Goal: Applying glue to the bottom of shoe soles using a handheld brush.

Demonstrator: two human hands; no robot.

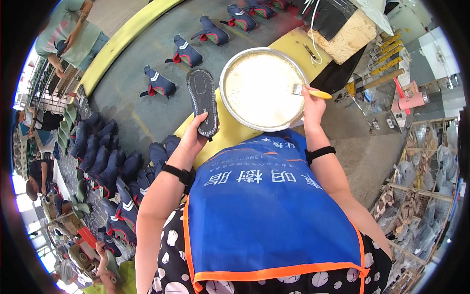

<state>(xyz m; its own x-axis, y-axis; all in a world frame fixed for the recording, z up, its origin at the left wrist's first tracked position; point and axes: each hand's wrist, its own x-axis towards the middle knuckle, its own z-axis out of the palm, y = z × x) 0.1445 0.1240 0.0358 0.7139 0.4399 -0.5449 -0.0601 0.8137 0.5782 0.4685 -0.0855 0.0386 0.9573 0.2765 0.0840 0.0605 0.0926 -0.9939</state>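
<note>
Left hand [195, 135] curled, gripping; right hand [315, 103] farther forward, seemingly pinching.

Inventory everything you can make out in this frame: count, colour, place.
Basin: 1, silver, centre, holding pale liquid
Brush: 1, yellow handle, at basin's right
Upturned shoe: 1, black sole, left of basin
Worktop: 1, grey, upper left
Row of shoes: about six, navy and red, on worktop
Yellow board: 1, beneath basin
Piled shoes: many, navy and red, left
Bottle: 1, pink, right
Plastic bags: several, clear, right
Other people: at least three, varied clothing, left
Apron: 1, blue and orange, lower centre
Left hand: 1, bare, gripping upturned shoe
Right hand: 1, bare, gripping brush
</note>
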